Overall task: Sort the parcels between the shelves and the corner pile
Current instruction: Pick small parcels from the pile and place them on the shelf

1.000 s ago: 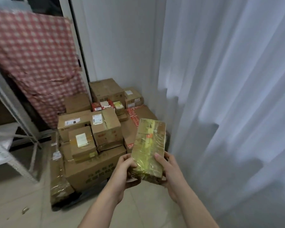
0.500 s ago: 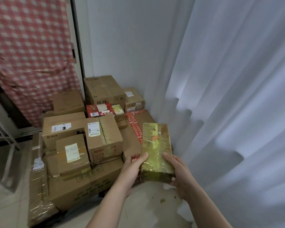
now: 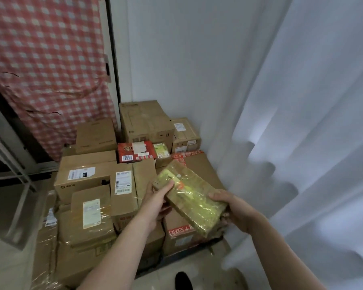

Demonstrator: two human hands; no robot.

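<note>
A long brown parcel wrapped in shiny tape (image 3: 189, 195) is held tilted above the corner pile of cardboard boxes (image 3: 92, 181). My left hand (image 3: 157, 199) grips its far left end, thumb on top. My right hand (image 3: 233, 208) holds its near right end from the side and underneath. Under the parcel lies a box with red printed tape (image 3: 180, 231). A red box with a barcode label (image 3: 134, 153) sits further back in the pile.
A white curtain (image 3: 302, 143) hangs close on the right. A red checked cloth (image 3: 46, 65) covers the doorway at left, with a grey metal shelf frame (image 3: 11, 162) below it. The white wall (image 3: 166, 59) backs the pile. A dark shoe tip (image 3: 183, 281) shows on the floor.
I have stepped closer to the pile. The parcel has turned from pointing straight ahead to lying diagonally, and my left hand has slid up to its far end.
</note>
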